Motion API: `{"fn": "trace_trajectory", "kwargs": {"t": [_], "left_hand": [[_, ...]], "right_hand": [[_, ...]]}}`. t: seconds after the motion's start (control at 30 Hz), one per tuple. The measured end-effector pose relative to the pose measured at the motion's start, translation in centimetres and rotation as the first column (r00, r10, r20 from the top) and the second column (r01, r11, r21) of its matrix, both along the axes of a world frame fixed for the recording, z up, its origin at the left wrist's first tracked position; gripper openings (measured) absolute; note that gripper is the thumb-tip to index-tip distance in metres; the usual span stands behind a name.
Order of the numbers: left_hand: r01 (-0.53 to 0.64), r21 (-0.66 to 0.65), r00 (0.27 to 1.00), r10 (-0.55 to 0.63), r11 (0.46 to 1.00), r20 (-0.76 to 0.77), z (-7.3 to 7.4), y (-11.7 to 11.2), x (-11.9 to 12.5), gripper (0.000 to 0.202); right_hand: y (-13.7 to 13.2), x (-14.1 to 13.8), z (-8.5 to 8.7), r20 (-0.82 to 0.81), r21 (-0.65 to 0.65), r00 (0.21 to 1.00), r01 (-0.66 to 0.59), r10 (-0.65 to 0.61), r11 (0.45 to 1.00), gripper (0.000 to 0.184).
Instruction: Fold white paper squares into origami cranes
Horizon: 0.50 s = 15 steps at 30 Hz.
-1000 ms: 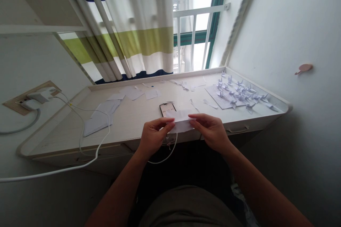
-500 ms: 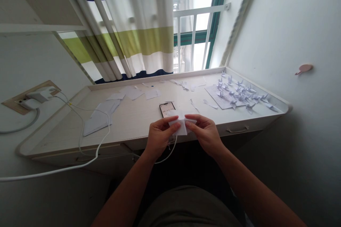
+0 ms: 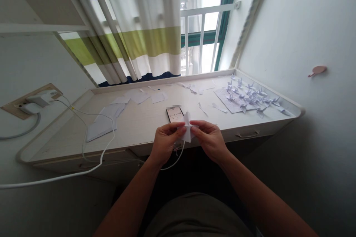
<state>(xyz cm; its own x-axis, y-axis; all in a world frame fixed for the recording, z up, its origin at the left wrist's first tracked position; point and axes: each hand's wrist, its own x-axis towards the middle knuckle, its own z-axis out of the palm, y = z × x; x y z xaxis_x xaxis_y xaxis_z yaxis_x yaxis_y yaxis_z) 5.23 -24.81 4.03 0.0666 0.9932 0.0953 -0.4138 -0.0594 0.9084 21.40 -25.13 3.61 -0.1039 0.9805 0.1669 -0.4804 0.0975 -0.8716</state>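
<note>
A small piece of white folded paper is held between my two hands, just above the desk's front edge. My left hand pinches its left side between thumb and fingers. On the opposite side, my right hand grips it the same way. The paper has creases down its middle, and a narrow flap stands up above my fingertips. Directly behind it lies a phone showing a running timer, its lower part hidden by my left hand and the paper.
Many folded paper cranes stand at the desk's right end, some on a printed sheet. Paper sheets lie on the left, paper strips behind my hands. A white cable runs from the wall socket across the left front.
The paper has been squeezed narrower, and a flap now rises at its top. My hands have come slightly closer together, the right one shifting left.
</note>
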Motion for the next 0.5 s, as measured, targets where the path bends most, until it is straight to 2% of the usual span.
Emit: {"fn": "trace_trajectory", "kwargs": {"t": [0.13,0.23,0.33,0.43,0.5], "left_hand": [[-0.038,0.009,0.999,0.038,0.999,-0.025,-0.38,0.11,0.54,0.029],[-0.057,0.042,0.994,0.06,0.998,-0.093,-0.38,0.25,0.6,0.029],[-0.091,0.181,0.978,0.122,0.979,-0.169,-0.6,0.56,0.44,0.02],[-0.147,0.329,0.932,0.242,0.933,-0.269,-0.87,0.9,0.09,0.013],[-0.119,0.368,0.914,0.247,0.922,-0.323,-0.9,1.02,-0.15,0.011]], "right_hand": [[0.52,-0.14,-0.66,0.104,0.097,0.991,0.077,-0.087,0.992,0.02],[0.76,0.02,-0.71,0.143,0.116,0.983,0.094,-0.11,0.989,0.02],[0.8,0.12,-0.65,0.177,0.167,0.971,0.132,-0.161,0.977,0.016],[0.67,0.09,-0.56,0.214,0.237,0.953,0.162,-0.214,0.958,0.011],[0.5,0.08,-0.46,0.244,0.259,0.949,0.134,-0.199,0.957,0.01]]}}
